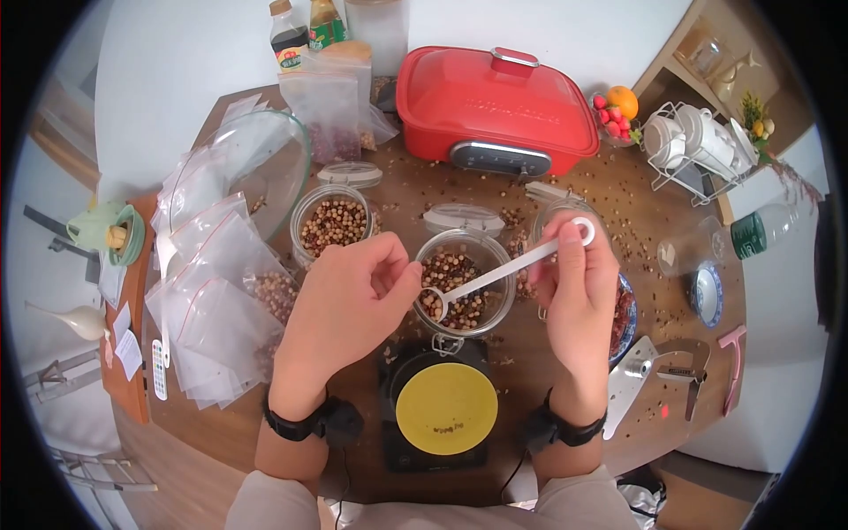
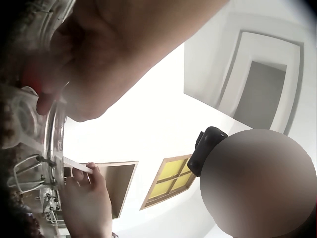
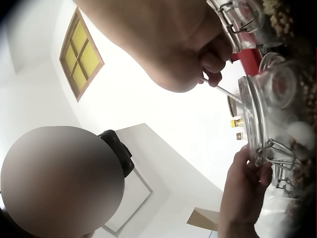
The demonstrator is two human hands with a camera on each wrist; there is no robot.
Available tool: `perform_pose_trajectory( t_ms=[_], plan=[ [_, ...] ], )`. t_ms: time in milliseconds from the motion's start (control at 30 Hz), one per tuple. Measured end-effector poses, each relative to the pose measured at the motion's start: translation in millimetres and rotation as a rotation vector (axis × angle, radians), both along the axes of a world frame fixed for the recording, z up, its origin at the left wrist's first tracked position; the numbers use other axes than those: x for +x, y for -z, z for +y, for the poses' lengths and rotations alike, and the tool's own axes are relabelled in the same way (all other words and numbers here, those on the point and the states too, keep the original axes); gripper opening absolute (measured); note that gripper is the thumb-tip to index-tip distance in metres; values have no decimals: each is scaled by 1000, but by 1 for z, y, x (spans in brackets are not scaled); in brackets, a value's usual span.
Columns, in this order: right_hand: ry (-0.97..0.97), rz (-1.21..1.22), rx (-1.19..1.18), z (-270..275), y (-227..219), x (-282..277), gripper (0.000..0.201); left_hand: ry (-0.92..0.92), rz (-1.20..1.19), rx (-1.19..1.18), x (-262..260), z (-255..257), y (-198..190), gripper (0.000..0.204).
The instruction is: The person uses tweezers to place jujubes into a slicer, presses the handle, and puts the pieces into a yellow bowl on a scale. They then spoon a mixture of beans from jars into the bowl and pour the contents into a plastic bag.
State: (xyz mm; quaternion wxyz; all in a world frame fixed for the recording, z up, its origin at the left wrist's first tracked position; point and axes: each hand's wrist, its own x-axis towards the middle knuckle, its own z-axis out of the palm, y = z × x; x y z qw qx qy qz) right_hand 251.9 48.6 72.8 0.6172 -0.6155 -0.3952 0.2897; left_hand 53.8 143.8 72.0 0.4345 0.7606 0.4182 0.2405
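My right hand [image 1: 579,291] pinches the end of a white measuring spoon [image 1: 503,272] between thumb and fingers. The spoon slants down to the left, and its round bowl lies at the mouth of an open glass jar [image 1: 508,309], with pale beads in it. Mixed brown and cream peppercorn-like beads [image 1: 464,269] partly fill this jar. On the jar's left rim rests the thumb of my left hand [image 1: 340,309], with the other fingers curled along the outside. Right below the jar, a yellow bowl [image 1: 446,402] stands on a black scale [image 1: 389,442], with small dark specks inside.
Another filled jar [image 1: 305,238] stands back left, beside zip bags [image 1: 221,327] and a glass lid [image 1: 296,132]. A red cooker [image 1: 499,106] occupies the back. A patterned bowl [image 1: 629,309], metal tools [image 1: 627,380] and scattered beads lie to the right.
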Motion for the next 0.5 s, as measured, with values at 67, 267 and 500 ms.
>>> perform_pose_trajectory(
  t_ms=[67, 267, 500],
  plan=[
    [42, 72, 32, 1, 1, 2, 25, 15, 37, 16, -3, 3, 4, 30],
    [203, 157, 118, 0, 2, 16, 23, 37, 14, -15, 2, 1, 5, 35],
    [399, 206, 221, 3, 0, 29, 21, 17, 36, 217, 8, 4, 13, 24]
  ],
)
